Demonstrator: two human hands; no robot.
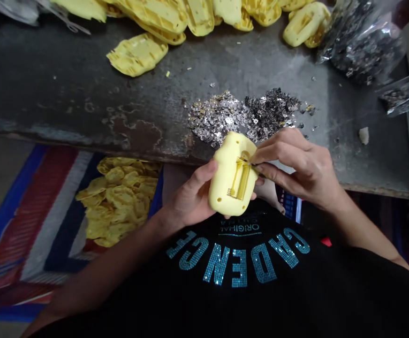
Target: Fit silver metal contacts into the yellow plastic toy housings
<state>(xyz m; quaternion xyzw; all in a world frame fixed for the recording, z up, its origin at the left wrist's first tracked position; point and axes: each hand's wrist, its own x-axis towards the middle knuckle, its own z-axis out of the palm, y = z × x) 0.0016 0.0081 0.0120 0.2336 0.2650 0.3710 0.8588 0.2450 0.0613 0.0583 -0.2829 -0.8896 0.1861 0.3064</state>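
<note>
My left hand (192, 199) is wrapped round a pale yellow plastic casing (222, 183), holding it tilted above my lap at the table's front edge. A long battery compartment (242, 180) faces up in the casing, with a small coil spring (229, 192) at its near end. The fingertips of my right hand (298, 164) are pinched together at the compartment's far end. Whatever lies between them is hidden or too small to name. Just beyond the casing, small shiny metal pieces (218, 115) lie heaped beside a darker heap of similar pieces (275, 105).
Several yellow casing shells (155, 16) are piled along the back of the dark worn table (67, 103); one shell (137, 54) lies nearer. Clear bags of metal pieces (362, 47) stand back right. Below left, yellow parts (120, 197) fill a blue-rimmed, striped container (58, 211).
</note>
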